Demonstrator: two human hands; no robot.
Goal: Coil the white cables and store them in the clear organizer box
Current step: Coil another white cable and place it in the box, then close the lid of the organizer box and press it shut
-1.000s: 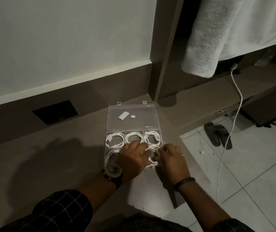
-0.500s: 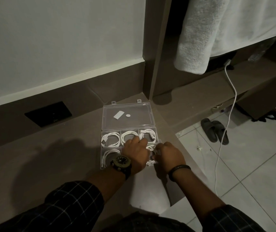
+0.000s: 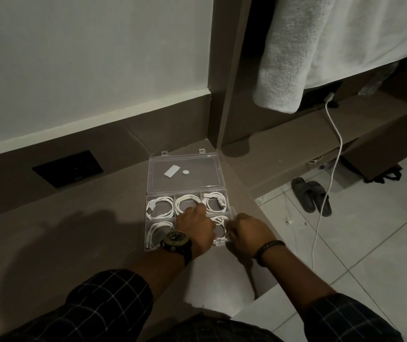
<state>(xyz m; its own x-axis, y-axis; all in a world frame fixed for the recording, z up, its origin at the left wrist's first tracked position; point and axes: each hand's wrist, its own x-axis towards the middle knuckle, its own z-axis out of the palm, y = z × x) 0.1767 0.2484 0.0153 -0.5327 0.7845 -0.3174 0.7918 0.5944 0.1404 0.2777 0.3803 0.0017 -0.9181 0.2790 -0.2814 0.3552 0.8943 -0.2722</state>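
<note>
- Left hand (image 3: pixel 195 227), palm down, fingers curled, rests over the near middle compartment; whether it grips anything I cannot tell.
- Right hand (image 3: pixel 248 233) pinches a white cable (image 3: pixel 219 222) in the near right compartment.
- Clear organizer box (image 3: pixel 186 179) lies open on the brown ledge (image 3: pixel 74 230); four coiled cables fill other compartments.

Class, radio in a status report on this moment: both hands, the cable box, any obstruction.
Left hand over the middle compartments, right hand at the near-right one. Clear plastic organizer box open; coiled white cables visible in five compartments. Nothing in the way.

Coiled cables (image 3: pixel 161 207) in organizer box (image 3: pixel 224 179)
</note>
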